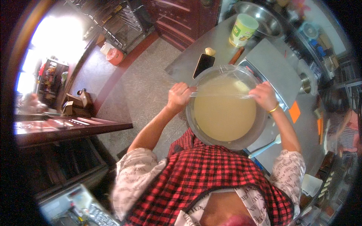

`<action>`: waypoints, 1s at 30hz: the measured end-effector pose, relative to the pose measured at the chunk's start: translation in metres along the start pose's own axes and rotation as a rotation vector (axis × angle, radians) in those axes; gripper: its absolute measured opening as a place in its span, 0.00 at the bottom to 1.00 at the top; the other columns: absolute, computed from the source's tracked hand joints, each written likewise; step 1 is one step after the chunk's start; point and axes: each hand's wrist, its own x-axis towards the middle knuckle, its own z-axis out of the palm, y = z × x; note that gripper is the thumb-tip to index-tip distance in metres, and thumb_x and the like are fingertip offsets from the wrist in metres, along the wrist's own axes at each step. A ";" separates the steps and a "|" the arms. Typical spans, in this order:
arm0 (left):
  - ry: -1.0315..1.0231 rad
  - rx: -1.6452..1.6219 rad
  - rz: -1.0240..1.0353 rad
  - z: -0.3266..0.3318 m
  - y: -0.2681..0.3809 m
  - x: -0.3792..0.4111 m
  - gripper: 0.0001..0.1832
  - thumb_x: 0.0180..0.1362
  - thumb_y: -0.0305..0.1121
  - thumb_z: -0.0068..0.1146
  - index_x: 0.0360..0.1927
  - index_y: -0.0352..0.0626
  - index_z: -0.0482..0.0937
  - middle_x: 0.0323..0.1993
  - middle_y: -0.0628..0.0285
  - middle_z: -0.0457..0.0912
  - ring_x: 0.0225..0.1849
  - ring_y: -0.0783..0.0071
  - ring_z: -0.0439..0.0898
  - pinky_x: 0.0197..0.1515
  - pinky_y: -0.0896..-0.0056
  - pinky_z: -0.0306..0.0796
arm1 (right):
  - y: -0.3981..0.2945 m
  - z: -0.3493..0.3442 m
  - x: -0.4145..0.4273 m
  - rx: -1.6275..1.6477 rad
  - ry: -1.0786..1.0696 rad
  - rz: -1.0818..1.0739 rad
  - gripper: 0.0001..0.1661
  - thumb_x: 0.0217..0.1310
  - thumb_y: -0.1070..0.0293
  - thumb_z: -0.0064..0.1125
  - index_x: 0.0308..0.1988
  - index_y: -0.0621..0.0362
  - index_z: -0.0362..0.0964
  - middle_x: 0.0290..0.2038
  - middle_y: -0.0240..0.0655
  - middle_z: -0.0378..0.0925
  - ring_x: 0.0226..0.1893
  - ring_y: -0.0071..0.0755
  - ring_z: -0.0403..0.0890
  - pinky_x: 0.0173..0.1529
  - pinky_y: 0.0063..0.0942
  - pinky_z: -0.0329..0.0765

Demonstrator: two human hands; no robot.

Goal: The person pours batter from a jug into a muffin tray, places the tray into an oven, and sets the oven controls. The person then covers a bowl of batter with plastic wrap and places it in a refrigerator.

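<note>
A large round bowl of pale yellowish batter stands close before my body. Clear plastic film is stretched across it, covering its far part. My left hand pinches one end of the film at the left rim, and my right hand, with a yellow band at the wrist, grips the other end at the right rim. Past the bowl, a phone with a dark screen lies on the metal table, next to a small pale lump.
A green tub, a brown wooden handle and a grey metal box are beyond the bowl. A light blue spatula and an orange card lie at the right. Another person is at the far right.
</note>
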 end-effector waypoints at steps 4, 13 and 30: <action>0.050 -0.038 0.013 -0.003 0.004 0.002 0.11 0.31 0.26 0.52 0.24 0.43 0.74 0.18 0.64 0.65 0.21 0.68 0.68 0.21 0.71 0.63 | 0.002 -0.003 -0.007 -0.029 0.044 0.025 0.03 0.36 0.69 0.56 0.18 0.51 0.68 0.16 0.29 0.64 0.23 0.31 0.69 0.35 0.28 0.63; -0.025 -0.075 -0.137 -0.002 0.008 -0.010 0.11 0.32 0.21 0.51 0.26 0.41 0.75 0.21 0.62 0.69 0.24 0.66 0.70 0.24 0.71 0.66 | 0.007 -0.008 -0.023 -0.059 0.075 0.030 0.06 0.34 0.68 0.59 0.19 0.51 0.68 0.17 0.28 0.60 0.23 0.30 0.67 0.34 0.27 0.61; -0.011 -0.106 -0.139 0.017 0.011 -0.017 0.09 0.34 0.22 0.56 0.23 0.41 0.71 0.23 0.60 0.69 0.25 0.62 0.69 0.27 0.66 0.65 | 0.013 -0.010 -0.067 -0.133 0.235 0.138 0.05 0.35 0.74 0.54 0.22 0.53 0.69 0.17 0.30 0.59 0.23 0.32 0.66 0.31 0.29 0.63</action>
